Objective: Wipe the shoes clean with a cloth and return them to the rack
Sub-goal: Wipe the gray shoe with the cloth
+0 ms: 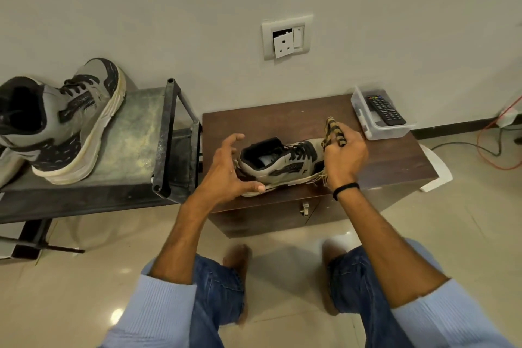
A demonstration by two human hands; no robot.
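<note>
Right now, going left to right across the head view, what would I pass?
shoe on the rack → rack's black end frame → left hand → shoe on the cabinet → right hand gripping the cloth → clear tray holding the remote.

The tabletop (395, 161) is bare right of the shoe (278, 164) and in a strip behind it up to the wall (197, 22). A clear box (367, 127) holding a remote (385, 110) blocks the far right corner. The left hand (226, 169) at the heel and the right hand (346, 158), gripping the cloth (334, 130) at the toe, close both ends. The rack (166, 135) has its end frame just beside the tabletop's left edge. 1 sneaker (70, 121) fills the shelf's left part.
</note>
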